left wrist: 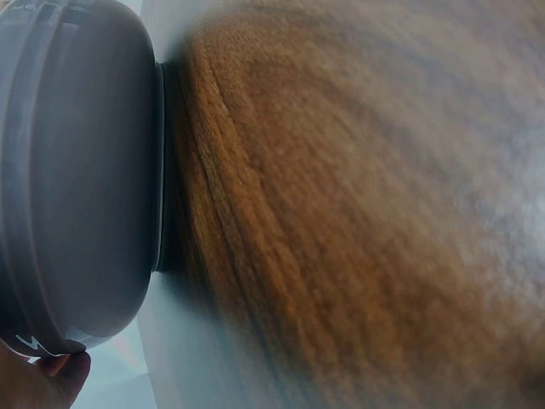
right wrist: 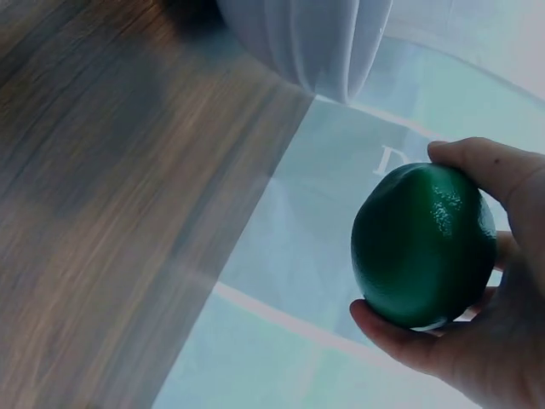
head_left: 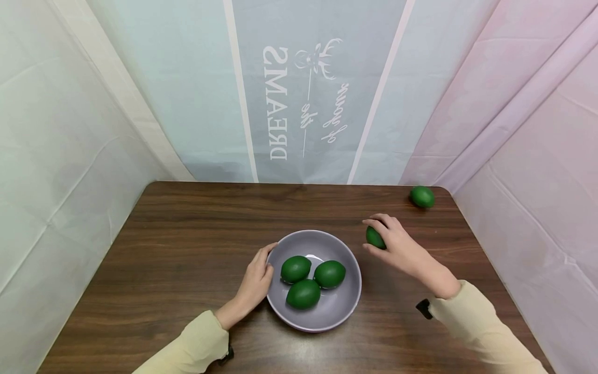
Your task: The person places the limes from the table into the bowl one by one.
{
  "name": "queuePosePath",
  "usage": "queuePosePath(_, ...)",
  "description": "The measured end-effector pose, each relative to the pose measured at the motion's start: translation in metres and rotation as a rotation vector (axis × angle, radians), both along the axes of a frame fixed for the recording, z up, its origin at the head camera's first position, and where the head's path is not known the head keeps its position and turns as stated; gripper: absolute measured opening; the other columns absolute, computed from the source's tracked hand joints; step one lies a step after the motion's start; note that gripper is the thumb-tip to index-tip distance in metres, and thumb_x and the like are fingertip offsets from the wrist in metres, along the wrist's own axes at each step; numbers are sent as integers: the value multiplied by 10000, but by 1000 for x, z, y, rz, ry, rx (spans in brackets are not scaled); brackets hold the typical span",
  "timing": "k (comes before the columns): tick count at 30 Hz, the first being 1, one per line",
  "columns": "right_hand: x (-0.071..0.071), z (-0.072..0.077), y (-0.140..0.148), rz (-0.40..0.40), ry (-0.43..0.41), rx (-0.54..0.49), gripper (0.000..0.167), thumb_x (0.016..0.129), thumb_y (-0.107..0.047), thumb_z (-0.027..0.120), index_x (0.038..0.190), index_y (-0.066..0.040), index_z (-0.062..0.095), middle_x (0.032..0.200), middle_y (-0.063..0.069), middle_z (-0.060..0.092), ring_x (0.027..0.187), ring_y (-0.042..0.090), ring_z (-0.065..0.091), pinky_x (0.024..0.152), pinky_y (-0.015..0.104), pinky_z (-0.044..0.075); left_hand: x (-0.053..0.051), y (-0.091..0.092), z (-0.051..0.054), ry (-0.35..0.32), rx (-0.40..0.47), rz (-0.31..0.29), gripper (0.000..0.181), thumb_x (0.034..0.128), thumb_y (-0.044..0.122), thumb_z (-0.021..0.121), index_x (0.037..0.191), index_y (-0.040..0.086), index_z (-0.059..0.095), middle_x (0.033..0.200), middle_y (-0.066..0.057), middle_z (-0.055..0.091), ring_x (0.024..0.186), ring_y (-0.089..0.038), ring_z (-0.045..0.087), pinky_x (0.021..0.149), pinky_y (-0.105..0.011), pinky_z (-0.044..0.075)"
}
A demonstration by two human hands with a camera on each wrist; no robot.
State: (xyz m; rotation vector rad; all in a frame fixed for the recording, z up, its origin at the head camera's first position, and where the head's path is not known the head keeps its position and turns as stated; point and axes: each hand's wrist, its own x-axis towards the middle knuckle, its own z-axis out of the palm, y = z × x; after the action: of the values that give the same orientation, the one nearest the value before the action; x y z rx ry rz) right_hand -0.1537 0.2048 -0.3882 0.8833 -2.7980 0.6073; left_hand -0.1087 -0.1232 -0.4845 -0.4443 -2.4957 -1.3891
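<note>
A grey-purple bowl [head_left: 312, 326] stands on the table with three green limes [head_left: 303, 294] inside. My left hand [head_left: 254, 278] holds the bowl's left side at the rim; in the left wrist view, a fingertip [left wrist: 75, 373] touches the outer wall just below the edge. To the right of the bowl, my right hand [head_left: 397, 246] grips another lime [head_left: 375, 237] between thumb and fingers. That lime [right wrist: 423, 247] appears close up in the right wrist view, apart from the bowl [right wrist: 298, 38].
One more lime [head_left: 422, 197] lies near the table's far right corner. The dark wooden table [head_left: 187, 228] is enclosed by a printed cloth [head_left: 308, 104] behind and pale cloth walls [head_left: 60, 156] at the sides.
</note>
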Motion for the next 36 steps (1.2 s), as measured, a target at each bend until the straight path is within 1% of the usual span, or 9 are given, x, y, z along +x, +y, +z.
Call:
queuePosePath(5,-1,5,-10,47,29,-14,502,790,-221,692,1223,-40,514,1229,175,433,1133,342,393,863,474,418,0,0,0,-7,-5,0,465,828,-93,420,1274,28,471,1236,-139,515,1158,-219,483,925,-391,421)
queuePosePath(9,-4,7,-19,86,55,-12,504,785,-231,697,1216,-40,519,1215,182,445,1123,334,402,877,466,410,0,-1,1,-5,-4,0,464,827,-93,423,1273,27,472,1235,-139,516,1158,-218,483,923,-392,422)
queuePosePath(13,-6,7,-26,121,68,3,492,783,-237,696,1201,-41,527,1191,168,456,1098,326,416,862,448,420,0,0,1,1,-2,1,467,821,-95,427,1271,23,474,1232,-141,519,1152,-222,487,923,-394,421)
queuePosePath(18,-11,7,-34,167,90,25,462,776,-191,696,1182,-40,538,1168,158,467,1071,315,431,854,429,428,0,0,1,10,1,-4,472,817,-98,424,1274,14,469,1233,-146,518,1149,-229,489,918,-402,424)
queuePosePath(23,-14,8,-40,218,79,35,454,780,-179,692,1180,-35,536,1183,175,462,1080,300,422,858,417,428,0,-1,2,-3,4,-5,468,824,-92,425,1276,24,468,1236,-140,516,1156,-220,485,919,-396,425)
queuePosePath(31,-22,11,-50,303,78,76,433,790,-194,682,1171,-45,542,1185,148,468,1090,275,409,881,394,409,-1,-1,3,-18,6,-3,469,824,-92,426,1276,30,470,1237,-138,515,1158,-218,482,925,-395,420)
queuePosePath(36,-26,12,-57,359,72,103,426,786,-197,679,1168,-62,548,1194,118,463,1099,256,399,876,369,421,-2,-1,4,-19,6,-2,472,820,-93,428,1275,25,472,1235,-132,517,1155,-210,483,928,-391,418)
